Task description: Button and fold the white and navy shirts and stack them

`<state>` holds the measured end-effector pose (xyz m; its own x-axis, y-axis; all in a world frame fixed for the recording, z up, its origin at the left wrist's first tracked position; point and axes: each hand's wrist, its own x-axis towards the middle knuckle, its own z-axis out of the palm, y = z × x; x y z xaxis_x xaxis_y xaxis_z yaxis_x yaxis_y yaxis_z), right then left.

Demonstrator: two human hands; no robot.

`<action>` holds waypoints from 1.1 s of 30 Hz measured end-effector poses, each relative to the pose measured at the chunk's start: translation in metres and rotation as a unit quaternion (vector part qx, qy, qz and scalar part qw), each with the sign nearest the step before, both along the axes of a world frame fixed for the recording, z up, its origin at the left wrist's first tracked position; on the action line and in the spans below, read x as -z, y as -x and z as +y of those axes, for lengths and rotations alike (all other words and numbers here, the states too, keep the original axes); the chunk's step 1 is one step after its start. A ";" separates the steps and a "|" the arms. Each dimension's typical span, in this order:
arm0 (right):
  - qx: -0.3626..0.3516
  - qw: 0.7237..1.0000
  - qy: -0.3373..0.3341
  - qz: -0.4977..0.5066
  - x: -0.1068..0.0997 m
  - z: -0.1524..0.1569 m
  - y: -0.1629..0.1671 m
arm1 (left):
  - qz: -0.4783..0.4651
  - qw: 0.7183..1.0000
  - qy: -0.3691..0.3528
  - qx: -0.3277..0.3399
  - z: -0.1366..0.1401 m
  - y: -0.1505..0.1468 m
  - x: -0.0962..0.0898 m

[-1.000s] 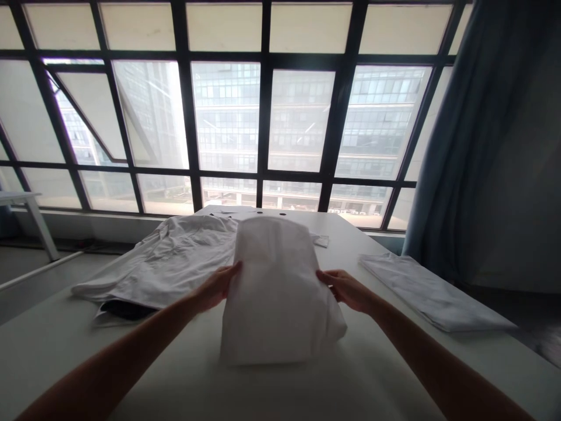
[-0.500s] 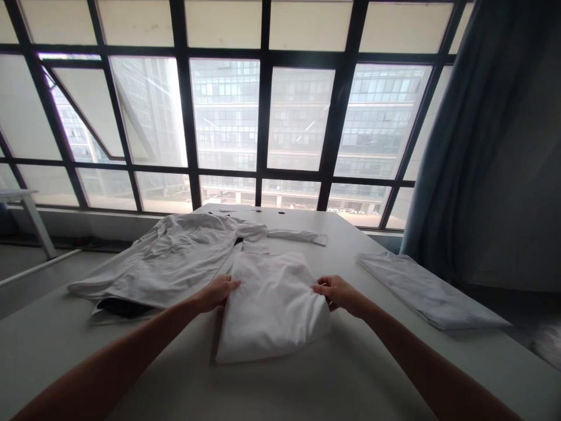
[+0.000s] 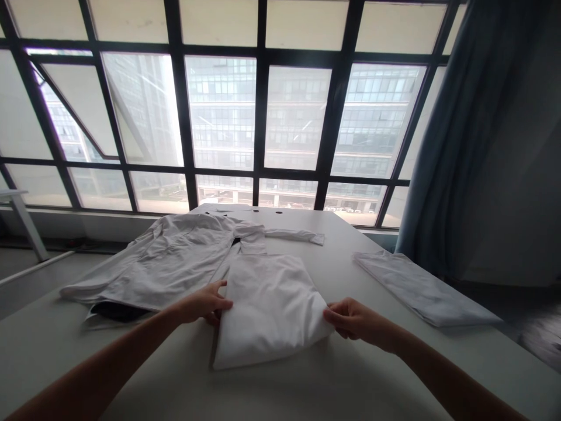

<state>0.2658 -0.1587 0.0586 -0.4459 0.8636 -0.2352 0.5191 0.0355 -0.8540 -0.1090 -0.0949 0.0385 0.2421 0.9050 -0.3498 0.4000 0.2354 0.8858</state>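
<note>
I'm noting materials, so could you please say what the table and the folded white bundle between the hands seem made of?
Table: perhaps smooth laminate, judging by its even, grainless top; paint is possible.
Folded white bundle: probably matte fabric, given its soft creases.

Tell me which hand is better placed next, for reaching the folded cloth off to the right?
Probably the right hand: it pinches the right edge of the white bundle, nearer that folded cloth. The left hand holds the opposite edge, farther away.
</note>
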 end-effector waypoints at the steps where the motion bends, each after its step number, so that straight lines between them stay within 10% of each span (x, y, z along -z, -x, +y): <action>1: 0.019 1.000 0.002 -0.021 0.005 -0.002 0.001 | 0.001 1.000 -0.002 -0.003 0.001 -0.001 0.002; 9: 0.116 0.941 -0.134 -0.287 0.009 -0.022 0.012 | 0.140 0.986 -0.090 0.021 0.003 -0.007 -0.003; 12: 0.125 0.903 -0.270 -0.309 -0.002 -0.024 0.038 | 0.272 0.908 -0.319 0.023 -0.016 -0.026 -0.009; 15: 0.063 0.886 -0.343 -0.305 0.001 -0.019 0.069 | 0.284 0.826 -0.461 0.159 -0.043 -0.049 -0.005; 19: -0.001 0.888 -0.343 -0.308 0.025 -0.009 0.085 | 0.258 0.779 -0.454 0.347 -0.065 -0.061 0.014; 33: -0.016 0.902 -0.236 -0.361 0.039 -0.018 0.061 | 0.216 0.787 -0.397 0.420 -0.040 -0.035 0.024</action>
